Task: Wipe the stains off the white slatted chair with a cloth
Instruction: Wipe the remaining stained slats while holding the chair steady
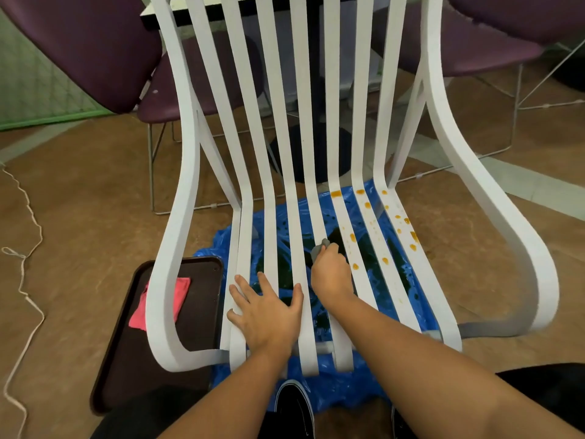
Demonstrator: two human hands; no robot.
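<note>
Chair [307,122] stands on a blue plastic sheet [342,391] spread over the brown floor [95,201], its white slats running from the back down into the seat and toward the camera. Orange stains [367,205] dot the three slats on the right side of the seat, from the bend at the back edge to about halfway to the front edge. The right hand [330,277] is at the middle of the seat with its fingers curled round a grey cloth [318,248], which it presses on a slat just beside the nearest stained one; only a small bunch of the cloth shows past the knuckles. The left hand [267,312] lies flat and spread near the seat's front left, palm down across several slats, holding nothing. On the floor at the chair's left side is a dark tray [202,312] with a pink cloth [164,299] in it, both partly hidden behind the chair's curved left arm. A white cord [31,217] trails along the floor's left edge. Behind the chair are purple chairs [79,42] and a black table base [316,147]. A dark shoe [294,403] rests on the sheet under the seat's front edge.
</note>
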